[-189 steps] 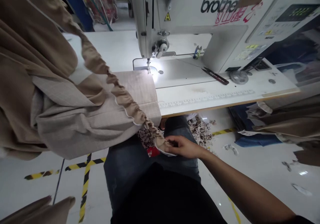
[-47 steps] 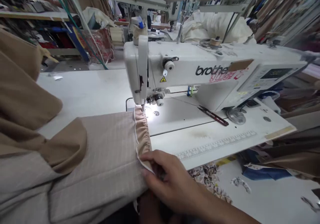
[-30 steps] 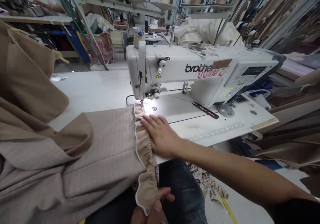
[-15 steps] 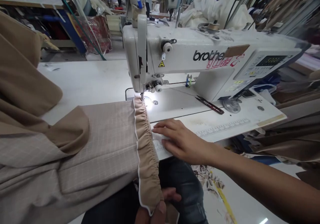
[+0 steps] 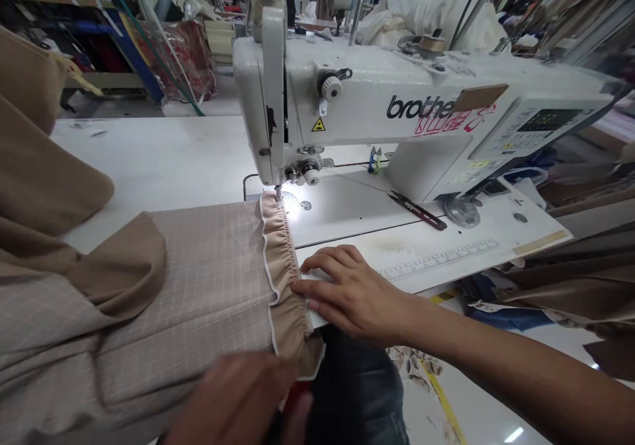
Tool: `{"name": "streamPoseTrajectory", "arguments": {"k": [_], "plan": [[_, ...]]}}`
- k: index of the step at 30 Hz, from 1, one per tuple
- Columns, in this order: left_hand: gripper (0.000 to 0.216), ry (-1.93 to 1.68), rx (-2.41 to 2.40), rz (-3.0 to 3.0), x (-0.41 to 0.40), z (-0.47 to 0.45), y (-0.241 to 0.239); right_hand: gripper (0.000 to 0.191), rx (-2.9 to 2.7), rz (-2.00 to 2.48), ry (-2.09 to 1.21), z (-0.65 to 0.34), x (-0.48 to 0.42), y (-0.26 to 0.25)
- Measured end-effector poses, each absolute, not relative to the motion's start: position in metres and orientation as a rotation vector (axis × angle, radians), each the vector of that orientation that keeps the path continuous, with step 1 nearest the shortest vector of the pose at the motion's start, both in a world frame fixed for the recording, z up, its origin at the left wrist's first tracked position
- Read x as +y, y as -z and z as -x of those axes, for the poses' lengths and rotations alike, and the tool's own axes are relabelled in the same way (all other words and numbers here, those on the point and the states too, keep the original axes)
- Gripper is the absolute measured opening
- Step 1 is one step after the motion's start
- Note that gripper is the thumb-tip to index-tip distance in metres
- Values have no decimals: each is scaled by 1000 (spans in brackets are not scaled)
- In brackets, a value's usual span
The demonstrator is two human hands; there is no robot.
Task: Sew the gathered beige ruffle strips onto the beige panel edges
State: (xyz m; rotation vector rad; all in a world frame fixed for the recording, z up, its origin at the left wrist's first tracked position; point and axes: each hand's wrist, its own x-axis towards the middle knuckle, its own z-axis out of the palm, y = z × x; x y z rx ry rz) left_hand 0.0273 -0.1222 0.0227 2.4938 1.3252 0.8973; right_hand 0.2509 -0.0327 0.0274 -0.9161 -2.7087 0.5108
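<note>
Below the needle [image 5: 278, 192], open right hand [image 5: 350, 293] flattens the ruffle [image 5: 284, 254] for stitching; left hand [image 5: 238, 399] blurred, grip untellable; feeding needs a straight edge.

Right hand [image 5: 350, 294] lies flat, palm down; left hand [image 5: 238, 399] blurred.

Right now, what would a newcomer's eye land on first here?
The white sewing machine fills the middle, its lamp glaring on the plate below the needle. From that needle a gathered tan ruffle with white edging runs toward the viewer along the checked beige fabric. The right hand lies flat beside the ruffle, fingertips touching it, while the left hand is a blur over the fabric's near edge.
</note>
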Motion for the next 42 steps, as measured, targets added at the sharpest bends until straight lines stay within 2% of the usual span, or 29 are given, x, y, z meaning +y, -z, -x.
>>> {"name": "streamPoseTrajectory", "arguments": {"k": [2, 4, 8, 12, 19, 25, 30, 42], "plan": [[21, -929, 1394, -2630, -77, -21, -47, 35, -2705, 924, -521, -251, -33, -29], [31, -884, 1358, -2860, -36, -20, -51, 35, -2705, 941, -534, -252, -34, -30], [48, -507, 1463, -2893, 7, -16, -14, 33, -2692, 949, -577, -254, -35, -29], [51, -570, 1456, -2910, 7, -10, 10, 33, -2676, 915, -613, -255, -31, -29], [61, -504, 1476, -2801, 36, -6, 5, 34, -2668, 938, -564, -250, -6, -28], [49, -578, 1474, -2939, 22, -11, -2, 35, -2696, 932, -547, -246, 4, -28], [48, -590, 1432, -2981, 6, -11, 6, 36, -2727, 908, -556, -246, 8, -30], [59, -548, 1418, -2841, 69, 4, 8, 40, -2796, 927, -326, -235, 55, -26]]}}
